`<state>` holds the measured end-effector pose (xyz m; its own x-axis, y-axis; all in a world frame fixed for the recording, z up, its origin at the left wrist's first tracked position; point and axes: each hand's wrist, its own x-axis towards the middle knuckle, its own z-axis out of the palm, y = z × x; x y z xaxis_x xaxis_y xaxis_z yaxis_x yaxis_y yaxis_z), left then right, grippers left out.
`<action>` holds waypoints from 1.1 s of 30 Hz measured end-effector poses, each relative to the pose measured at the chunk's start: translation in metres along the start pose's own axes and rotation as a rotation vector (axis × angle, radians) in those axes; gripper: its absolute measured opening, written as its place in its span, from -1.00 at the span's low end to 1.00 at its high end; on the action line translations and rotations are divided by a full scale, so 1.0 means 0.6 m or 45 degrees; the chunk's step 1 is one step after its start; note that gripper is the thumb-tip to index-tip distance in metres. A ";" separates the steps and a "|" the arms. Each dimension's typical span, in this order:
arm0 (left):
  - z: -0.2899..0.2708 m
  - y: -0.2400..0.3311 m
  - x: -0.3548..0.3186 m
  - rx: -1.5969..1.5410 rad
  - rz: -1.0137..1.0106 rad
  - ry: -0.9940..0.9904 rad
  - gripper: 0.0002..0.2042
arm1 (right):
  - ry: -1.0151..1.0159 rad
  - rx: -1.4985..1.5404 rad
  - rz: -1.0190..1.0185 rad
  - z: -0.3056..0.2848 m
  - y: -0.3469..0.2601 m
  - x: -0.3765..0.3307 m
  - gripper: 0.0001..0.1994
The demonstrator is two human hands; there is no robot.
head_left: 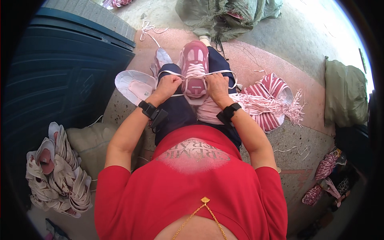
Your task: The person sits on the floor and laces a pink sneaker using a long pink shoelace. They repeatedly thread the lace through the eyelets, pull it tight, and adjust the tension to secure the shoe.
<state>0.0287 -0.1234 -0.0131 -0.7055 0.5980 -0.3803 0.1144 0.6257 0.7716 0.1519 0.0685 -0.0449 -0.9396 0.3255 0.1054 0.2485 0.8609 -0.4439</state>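
1. I sit on a speckled stone floor (304, 136) with a reddish band running across it toward 1 o'clock; daylight washes the far concrete out at 2 o'clock.
2. A pink sneaker (194, 66) rests on my lap over dark blue trousers, toe pointing to 12 o'clock.
3. My left hand (170, 85) is closed, pinching one end of a white shoelace (218, 73); the lace runs across the sneaker's upper.
4. My right hand (216, 86) is closed too, fingers curled on the other end of the lace, touching the sneaker's tongue side.
5. Both wrists wear black bands.
6. At 9 o'clock from the left hand lies a white insole piece (134, 86) on the floor, just beside my knee.
7. At 3 o'clock from the right hand, a bundle of pink-and-white striped laces (272, 102) spreads over the floor.
8. A dark blue panelled door (64, 72) fills the 10 o'clock side.
9. At 8 o'clock sits a heap of pale shoe uppers (56, 172), beside a greyish sack.
10. Green-grey sacks (346, 94) lie at 12 and 3 o'clock.
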 end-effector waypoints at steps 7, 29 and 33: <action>0.016 0.006 -0.001 0.506 0.225 0.162 -0.78 | 0.117 0.035 0.099 0.000 0.006 -0.004 -0.82; 0.042 0.051 -0.021 0.879 0.514 0.498 -0.86 | 0.070 0.396 -0.077 -0.004 0.028 -0.007 -0.84; 0.051 0.081 0.014 0.786 0.687 0.374 -0.87 | -0.011 0.499 0.100 -0.001 0.028 -0.011 -0.88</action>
<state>0.0497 -0.0722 0.0056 -0.5880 0.7907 0.1703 0.7838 0.5049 0.3616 0.1624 0.0809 -0.0523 -0.9236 0.3799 0.0510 0.2127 0.6188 -0.7562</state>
